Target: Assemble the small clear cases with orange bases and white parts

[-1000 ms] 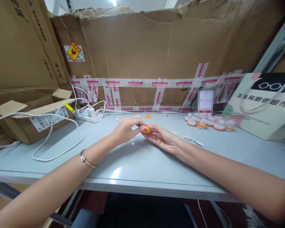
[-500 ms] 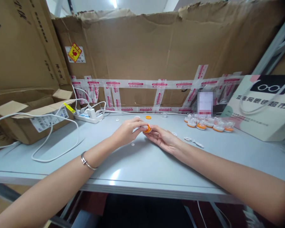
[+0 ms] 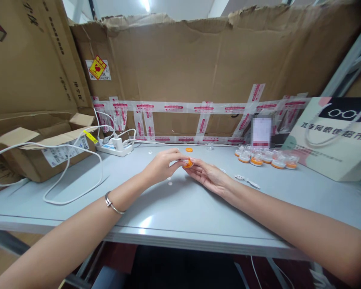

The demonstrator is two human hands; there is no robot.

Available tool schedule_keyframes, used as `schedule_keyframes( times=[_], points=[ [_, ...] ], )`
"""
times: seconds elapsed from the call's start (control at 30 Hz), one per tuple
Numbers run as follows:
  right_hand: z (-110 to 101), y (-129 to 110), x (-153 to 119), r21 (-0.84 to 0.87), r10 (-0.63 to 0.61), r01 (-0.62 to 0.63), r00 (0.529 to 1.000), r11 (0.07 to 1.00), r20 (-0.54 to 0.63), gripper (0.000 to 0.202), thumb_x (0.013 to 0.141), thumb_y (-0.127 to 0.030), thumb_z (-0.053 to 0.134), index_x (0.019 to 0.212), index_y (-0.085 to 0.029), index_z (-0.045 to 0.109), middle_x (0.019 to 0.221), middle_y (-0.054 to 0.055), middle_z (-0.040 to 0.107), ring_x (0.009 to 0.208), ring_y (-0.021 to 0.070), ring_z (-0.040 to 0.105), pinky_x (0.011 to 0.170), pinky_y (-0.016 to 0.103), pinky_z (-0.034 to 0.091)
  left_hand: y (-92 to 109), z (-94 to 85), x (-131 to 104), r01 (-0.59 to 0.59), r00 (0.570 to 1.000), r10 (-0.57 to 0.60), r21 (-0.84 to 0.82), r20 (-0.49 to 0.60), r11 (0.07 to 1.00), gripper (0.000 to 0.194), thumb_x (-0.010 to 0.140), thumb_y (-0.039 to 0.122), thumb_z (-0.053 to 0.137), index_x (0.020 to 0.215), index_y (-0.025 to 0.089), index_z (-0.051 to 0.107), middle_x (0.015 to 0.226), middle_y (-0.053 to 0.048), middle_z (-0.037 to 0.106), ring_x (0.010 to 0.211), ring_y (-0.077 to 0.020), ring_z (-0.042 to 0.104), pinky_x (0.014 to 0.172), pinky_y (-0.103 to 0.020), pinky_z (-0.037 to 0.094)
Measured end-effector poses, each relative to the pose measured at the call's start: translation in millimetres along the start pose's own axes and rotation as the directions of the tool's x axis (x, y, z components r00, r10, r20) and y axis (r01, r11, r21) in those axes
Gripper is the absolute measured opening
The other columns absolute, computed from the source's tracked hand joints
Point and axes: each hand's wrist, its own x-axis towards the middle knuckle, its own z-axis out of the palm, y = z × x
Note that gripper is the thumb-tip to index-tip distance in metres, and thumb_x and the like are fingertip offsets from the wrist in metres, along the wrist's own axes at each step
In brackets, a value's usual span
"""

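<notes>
Above the middle of the table, a small orange round plastic part is held between both hands. My left hand pinches it from the left with thumb and fingertips. From the right, the bent fingers of my right hand close on it, palm turned up. The fingers hide much of its shape. Just behind lies a flat orange disc, with a clear plastic piece to its right. A small white disc rests on the table below my left hand; another white disc lies farther left.
Several clear-topped orange and white plastic pieces cluster at the right. Small white parts lie nearer my right forearm. A paper bag stands far right. At left are a power strip, looping white cable and open carton.
The orange part has turned slightly between my fingers, and both hands keep hold of it. The whole view has shifted a little, with things appearing slightly farther right.
</notes>
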Motion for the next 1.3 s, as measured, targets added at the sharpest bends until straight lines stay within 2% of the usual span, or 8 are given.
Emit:
schedule_keyframes(
  times=[0.1,0.2,0.33,0.47,0.63,0.77,0.93,1.3],
  points=[
    [0.9,-3.3,0.5,0.009,-0.033,0.033,0.998,0.999,-0.055,0.011,0.071,-0.019,0.063,0.080,-0.014,0.066,0.081,0.005,0.070,0.081,0.0123,0.063,0.085,0.024,0.050,-8.8,-14.5,4.5,0.065,0.993,-0.068,-0.029,-0.093,0.997,0.025,0.083,0.024,0.051,0.105,0.016,0.059,0.096,-0.008,0.064,0.085,-0.0139,0.060,0.077,-0.026,0.047],
    [-1.5,-4.9,2.6,0.018,-0.025,0.027,0.993,0.999,-0.117,0.012,0.070,-0.018,0.064,0.081,-0.014,0.067,0.081,0.004,0.070,0.080,0.0117,0.064,0.084,0.023,0.050,-30.1,-30.0,2.4,0.246,0.957,-0.226,0.089,-0.183,0.965,0.024,0.085,0.022,0.043,0.100,0.014,0.060,0.095,-0.009,0.065,0.085,-0.0164,0.061,0.074,-0.028,0.049],
    [-4.5,-3.8,5.3,0.020,-0.037,0.040,0.991,0.999,-0.125,0.012,0.069,-0.019,0.065,0.080,-0.014,0.067,0.083,0.004,0.070,0.082,0.0119,0.064,0.084,0.023,0.051,-60.7,-31.8,-10.8,0.313,0.941,-0.339,0.352,0.012,0.882,0.025,0.080,0.018,0.046,0.099,0.014,0.061,0.098,-0.011,0.064,0.089,-0.0211,0.060,0.078,-0.035,0.048],
    [-2.8,-2.3,5.2,0.006,-0.045,0.046,0.993,0.999,-0.110,0.014,0.068,-0.019,0.066,0.080,-0.014,0.067,0.085,0.005,0.070,0.083,0.0123,0.064,0.084,0.023,0.051,-72.7,-17.3,-18.7,0.282,0.927,-0.357,0.412,0.116,0.866,0.034,0.074,0.021,0.055,0.108,0.014,0.057,0.103,-0.011,0.060,0.089,-0.0217,0.060,0.078,-0.036,0.049],
    [-0.7,-3.4,3.0,0.028,-0.057,0.061,0.989,0.998,-0.134,0.012,0.068,-0.019,0.066,0.079,-0.013,0.067,0.084,0.006,0.070,0.082,0.0127,0.064,0.083,0.023,0.051,-56.5,-9.5,-9.9,0.356,0.932,-0.363,0.235,-0.018,0.904,0.020,0.071,0.020,0.061,0.090,0.013,0.060,0.088,-0.008,0.062,0.074,-0.0173,0.061,0.070,-0.033,0.051],
    [-0.1,-4.3,2.5,0.032,-0.061,0.066,0.989,0.997,-0.133,0.011,0.070,-0.018,0.064,0.080,-0.014,0.066,0.082,0.005,0.070,0.080,0.0119,0.064,0.083,0.023,0.051,-26.4,-7.2,-1.3,0.205,0.967,-0.219,-0.112,-0.132,0.972,0.027,0.074,0.032,0.062,0.092,0.014,0.055,0.089,-0.007,0.061,0.072,-0.0120,0.060,0.068,-0.026,0.052],
    [0.1,-1.8,2.2,0.039,-0.055,0.059,0.994,0.998,-0.094,0.009,0.072,-0.017,0.062,0.079,-0.013,0.066,0.083,0.005,0.069,0.082,0.0123,0.064,0.085,0.024,0.050,-7.6,1.9,-0.1,0.029,0.991,-0.039,-0.073,-0.132,0.997,0.028,0.074,0.030,0.063,0.096,0.014,0.055,0.088,-0.006,0.058,0.065,-0.0081,0.054,0.064,-0.023,0.051],
    [0.7,-1.5,1.5,0.101,-0.046,0.043,0.999,0.994,0.022,0.013,0.075,-0.018,0.060,0.086,-0.013,0.065,0.091,0.006,0.068,0.088,0.0119,0.062,0.087,0.023,0.048,-2.1,-1.3,0.1,-0.034,0.986,0.032,-0.008,-0.162,0.999,0.021,0.077,0.027,0.059,0.094,0.016,0.056,0.088,-0.006,0.057,0.072,-0.0101,0.053,0.065,-0.024,0.050]
  ],
)
